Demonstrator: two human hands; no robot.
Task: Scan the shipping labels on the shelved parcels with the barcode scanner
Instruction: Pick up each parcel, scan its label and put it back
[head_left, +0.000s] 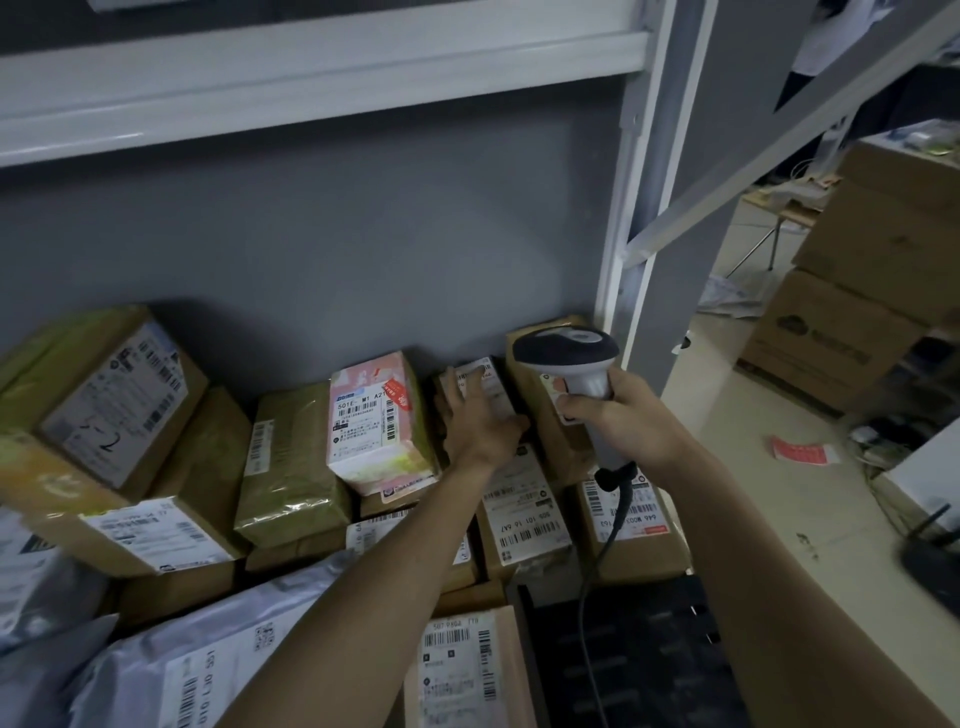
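Scanner: your right hand (618, 415) grips the barcode scanner (582, 374) by its handle.
Parcel: dark small parcel (483, 384) just left of the scanner; your left hand (480, 421) lies spread on it.
Handling: likely light, stiff (steady its edges).

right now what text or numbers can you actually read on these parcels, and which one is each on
"501E- M1 A21": label of the pink parcel.
"2", handwritten: label of the big box at left.
"505 101 16 6A7", upside down: label of the brown parcel below the left hand.
"507 P804": front box, partly blurred.
Fine print, barcodes and the label by the scanner: too small or blurred.
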